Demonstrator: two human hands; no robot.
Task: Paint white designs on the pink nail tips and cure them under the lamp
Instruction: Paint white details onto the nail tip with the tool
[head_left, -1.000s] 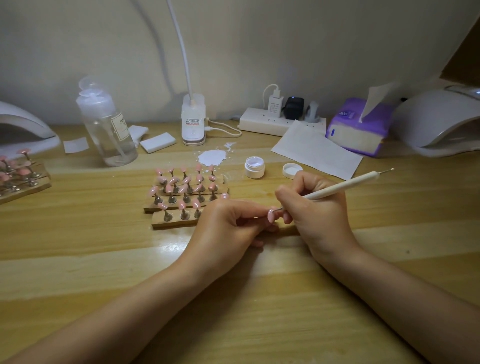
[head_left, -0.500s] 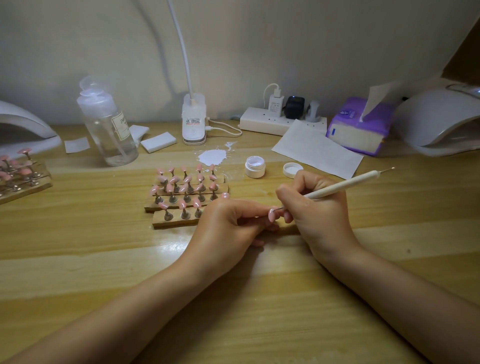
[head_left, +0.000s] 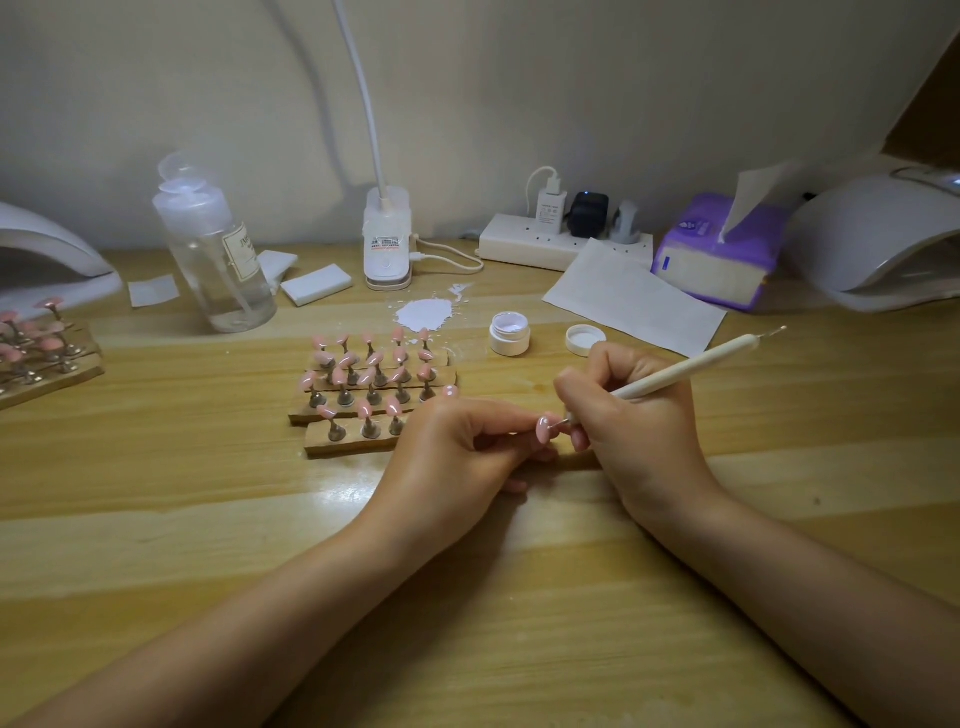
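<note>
My left hand (head_left: 457, 457) pinches the stem of one pink nail tip (head_left: 543, 429) and holds it just above the table. My right hand (head_left: 631, 415) grips a white dotting pen (head_left: 685, 367), and the pen's fine metal point touches the tip's face. Behind my left hand, several more pink tips stand on pegs in wooden holders (head_left: 363, 387). An open jar of white gel (head_left: 509, 333) and its lid (head_left: 584, 339) sit beyond my right hand. A white curing lamp (head_left: 878, 239) stands at the far right.
A second lamp (head_left: 47, 254) and another holder of pink tips (head_left: 41, 348) are at the left. A clear bottle (head_left: 215, 249), white pads (head_left: 316, 284), a desk lamp base (head_left: 387, 244), a white spill (head_left: 423, 313), a power strip (head_left: 563, 244), paper (head_left: 631, 299) and a tissue pack (head_left: 719, 254) line the back.
</note>
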